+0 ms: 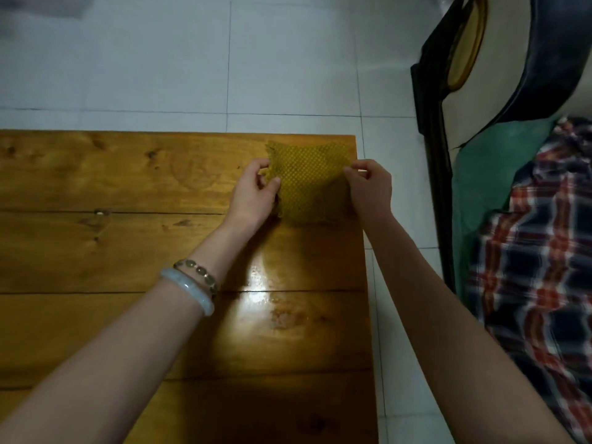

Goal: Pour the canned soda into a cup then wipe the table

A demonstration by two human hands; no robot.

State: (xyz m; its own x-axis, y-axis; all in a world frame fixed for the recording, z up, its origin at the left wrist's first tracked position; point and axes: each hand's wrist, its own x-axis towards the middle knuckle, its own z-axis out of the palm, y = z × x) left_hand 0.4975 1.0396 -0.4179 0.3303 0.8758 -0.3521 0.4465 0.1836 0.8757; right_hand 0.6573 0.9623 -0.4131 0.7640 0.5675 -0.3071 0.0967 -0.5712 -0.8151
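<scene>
Fingers (pixel 352 170) of the right hand (pixel 371 187) pinched the right edge of a yellow cloth (pixel 309 181), thumb and forefinger pressed together on the fabric, the other fingers curled below. Fingers (pixel 272 182) of the left hand (pixel 254 193) pinched the cloth's left edge in the same way, thumb on top, with a little fabric bunched in the grip. Between the two hands the cloth was held spread, its weave a small waffle pattern and its edges ragged. It sat over the far right corner of the wooden bench (pixel 96 251), just right of the frame's centre; whether its lower edge touched the wood could not be told.

Both forearms reached forward from the bottom of the frame, bare, converging toward the cloth. The left wrist was bent slightly inward and wore a pale bangle (pixel 189 290) and a beaded bracelet (pixel 200 272) side by side. The right arm lay in shadow along the bench's right edge.

A glossy patch on the bench (pixel 272 283) below the hands reflected light. White floor tiles (pixel 160 75) filled the upper frame. At right lay a plaid fabric (pixel 544 251) beside green fabric (pixel 480 181). No writing or label could be read anywhere.
</scene>
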